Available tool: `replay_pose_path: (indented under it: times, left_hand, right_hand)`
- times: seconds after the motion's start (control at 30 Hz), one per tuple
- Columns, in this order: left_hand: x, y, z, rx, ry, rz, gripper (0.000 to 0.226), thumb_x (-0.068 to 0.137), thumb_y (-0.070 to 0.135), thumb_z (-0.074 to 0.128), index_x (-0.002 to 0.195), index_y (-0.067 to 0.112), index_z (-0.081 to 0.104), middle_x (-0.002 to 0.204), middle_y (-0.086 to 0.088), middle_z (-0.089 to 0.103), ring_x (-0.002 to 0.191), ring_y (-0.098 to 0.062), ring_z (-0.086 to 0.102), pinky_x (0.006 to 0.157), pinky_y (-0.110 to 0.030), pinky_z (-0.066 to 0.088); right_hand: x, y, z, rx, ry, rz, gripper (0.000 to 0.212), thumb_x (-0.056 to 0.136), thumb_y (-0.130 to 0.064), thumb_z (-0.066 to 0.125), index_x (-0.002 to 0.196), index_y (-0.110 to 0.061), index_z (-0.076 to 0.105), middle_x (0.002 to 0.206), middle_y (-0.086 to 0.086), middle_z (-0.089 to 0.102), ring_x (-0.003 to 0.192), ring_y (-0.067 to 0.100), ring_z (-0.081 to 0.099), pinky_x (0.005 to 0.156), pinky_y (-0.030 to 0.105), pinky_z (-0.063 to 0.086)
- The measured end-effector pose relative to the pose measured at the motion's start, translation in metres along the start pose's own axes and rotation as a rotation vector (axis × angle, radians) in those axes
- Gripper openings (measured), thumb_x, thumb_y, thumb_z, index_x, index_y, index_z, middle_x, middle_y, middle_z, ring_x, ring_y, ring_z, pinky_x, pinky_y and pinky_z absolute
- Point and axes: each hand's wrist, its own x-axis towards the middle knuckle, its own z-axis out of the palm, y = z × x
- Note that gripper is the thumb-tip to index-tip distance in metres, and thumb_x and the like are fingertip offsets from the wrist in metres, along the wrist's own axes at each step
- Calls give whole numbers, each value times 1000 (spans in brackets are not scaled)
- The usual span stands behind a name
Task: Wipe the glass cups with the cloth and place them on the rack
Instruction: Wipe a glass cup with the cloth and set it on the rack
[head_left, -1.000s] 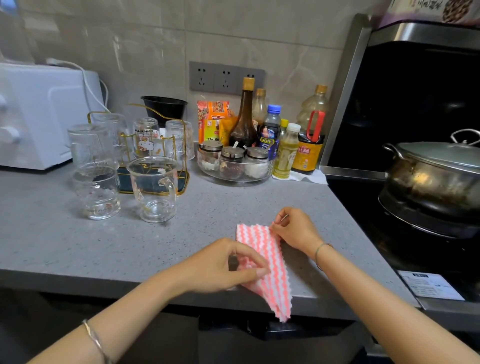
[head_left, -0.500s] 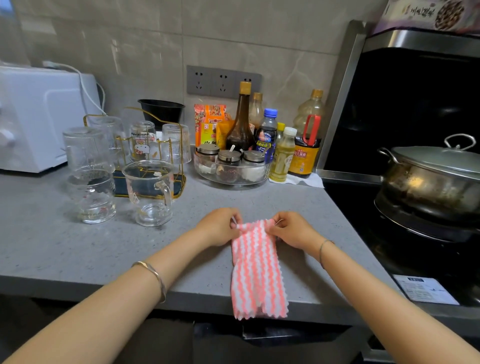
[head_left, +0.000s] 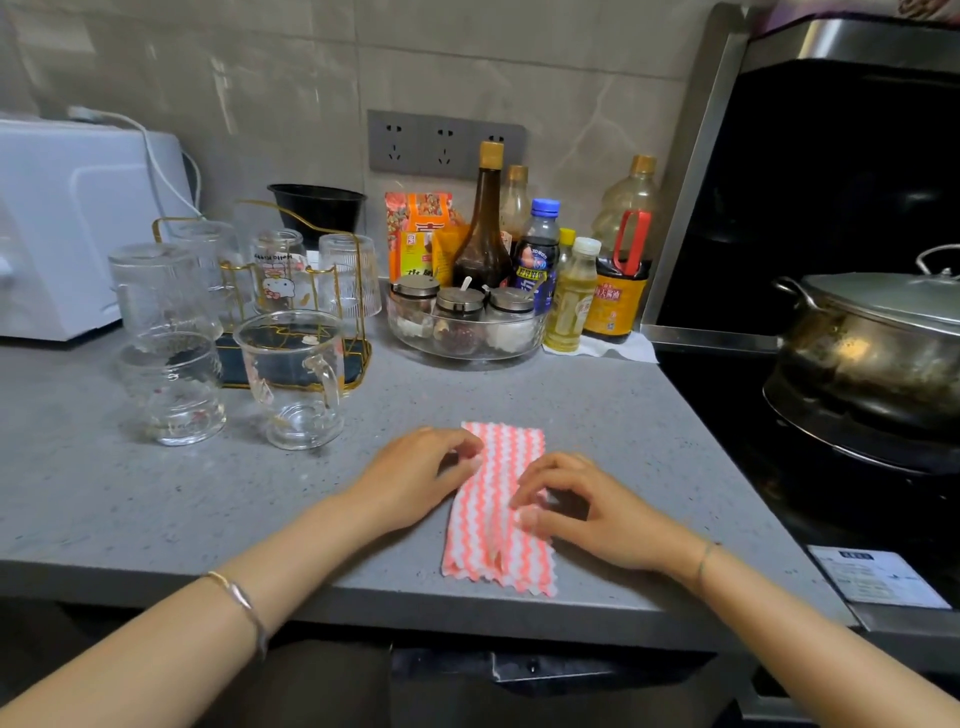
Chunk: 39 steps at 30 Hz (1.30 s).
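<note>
1. Head view, what changed: half a second ago the pink-and-white cloth (head_left: 496, 506) hung from both hands by its top corners, with its tail over the counter edge. It now lies flat on the grey countertop (head_left: 156, 493) as a folded strip, lower centre of frame, near end at the front edge.
2. Meaning: my read is that this is prep only (folding the cloth into a pad). No cup is in hand, so wiping hasn't started.
3. Left hand (head_left: 415, 475): palm down at the strip's upper-left edge, fingers curled in onto the cloth. Cannot tell whether it pinches the edge or just rests there.
4. Right hand (head_left: 587, 506): palm down on the strip's right side, fingers arched, tips pressing the cloth to the counter. It grasps nothing; the grip is released.
5. Cups still to do: a handled glass cup (head_left: 293, 379) and a rounder glass cup (head_left: 171, 387) stand upright left of centre. Both are well apart from the hands and just in front of the gold wire rack (head_left: 358, 332).
6. The rack holds inverted glasses, including a cartoon-printed glass (head_left: 278, 270) and a ribbed glass (head_left: 349, 273). Another upturned glass (head_left: 161, 291) sits at its left (on the rack or stacked on the round cup, unclear).
7. Likely next: lift the cloth with one hand and reach up-left for the handled cup, which is nearest.
8. The lidded steel pot (head_left: 872, 338) at the right edge is out of that path.
</note>
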Motion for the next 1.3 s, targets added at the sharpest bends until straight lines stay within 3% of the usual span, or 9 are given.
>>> replay_pose_path:
  times: [0.13,0.3,0.4,0.57,0.73,0.9,1.03,1.1,1.3]
  left_hand:
    - [-9,2,-1,0,-31,-19,37,96,41,52,129,23,57,129,7,60,116,-12,55,99,-31,44]
    - [-34,9,2,26,-65,96,42,94,45,53,133,30,54,136,13,54,126,-6,46,106,-28,37]
    - [-45,7,-1,66,-116,133,42,96,44,50,137,34,50,146,15,44,136,-5,35,114,-29,26]
    - [-55,19,-14,-21,-71,239,30,88,51,58,110,32,67,114,20,63,109,4,51,97,-22,42]
    - [-60,21,-17,43,-140,241,24,84,47,67,102,31,70,94,25,55,90,7,50,80,-14,41]
    - [-66,19,-19,91,-93,279,21,92,39,59,99,23,70,100,13,63,91,0,53,82,-23,45]
    - [-77,12,-25,108,-102,293,38,90,54,44,101,26,68,110,15,62,102,0,53,87,-26,47]
    - [-84,12,-24,118,-145,302,35,87,61,49,102,32,61,111,17,60,102,0,54,87,-25,48]
    - [-89,10,-19,144,-106,315,44,82,55,64,121,35,56,111,24,56,99,7,48,85,-9,38]
  right_hand:
    - [-13,-1,-7,-87,57,8,27,85,-52,56,97,-29,65,106,-19,56,107,2,50,96,31,41]
    - [-28,-23,9,-56,19,-84,35,87,-46,60,119,-32,63,122,-22,59,116,-5,50,101,12,35]
    - [-39,-26,18,-87,22,-91,42,85,-50,61,124,-32,61,132,-24,54,124,-12,42,106,12,30]
    - [-50,-30,12,-26,171,-74,23,80,-45,68,96,-28,67,104,-18,65,103,2,60,89,25,48]
    - [-53,-33,14,-143,172,-77,17,81,-43,65,84,-28,72,94,-20,67,91,-2,62,80,26,52]
    - [-58,-36,17,-259,206,-142,20,86,-41,57,88,-25,70,87,-16,67,81,1,62,71,27,54]
    - [-65,-36,17,-191,193,-155,17,88,-39,57,93,-26,66,97,-18,65,92,0,62,78,26,53]
    - [-68,-36,18,-199,125,-134,22,86,-45,59,98,-27,61,99,-18,62,95,0,59,81,25,50]
    - [-67,-31,24,-208,155,-160,23,82,-46,63,100,-31,64,96,-19,56,89,4,56,76,26,49]
